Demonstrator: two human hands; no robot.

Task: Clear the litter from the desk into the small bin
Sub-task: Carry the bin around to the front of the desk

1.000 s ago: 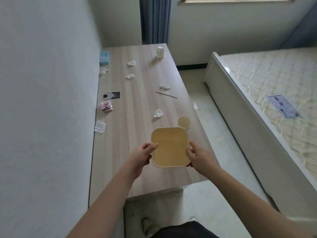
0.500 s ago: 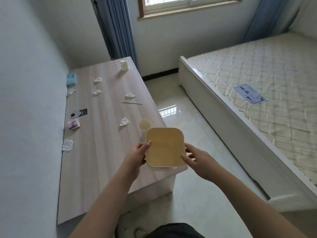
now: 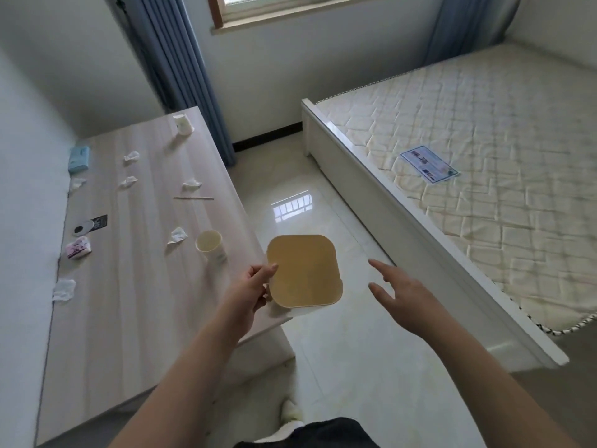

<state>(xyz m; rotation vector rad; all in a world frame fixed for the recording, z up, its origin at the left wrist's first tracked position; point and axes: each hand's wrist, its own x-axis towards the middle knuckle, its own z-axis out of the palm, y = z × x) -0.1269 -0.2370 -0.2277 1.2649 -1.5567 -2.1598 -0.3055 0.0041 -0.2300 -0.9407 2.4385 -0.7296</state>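
My left hand grips the left rim of the small yellow bin, which hangs past the right edge of the wooden desk, over the floor. My right hand is open to the right of the bin, apart from it. On the desk lie several crumpled white tissues, such as one beside a paper cup and another at the left edge, plus a thin wooden stick and a second cup at the far end.
A pink packet, a black card with a disc and a blue tissue pack sit along the desk's left side by the wall. A bed with a bare mattress stands right, with shiny tiled floor between.
The bin has moved from over the desk to past its right edge. My right hand has let go of the bin and opened; the view has swung right.
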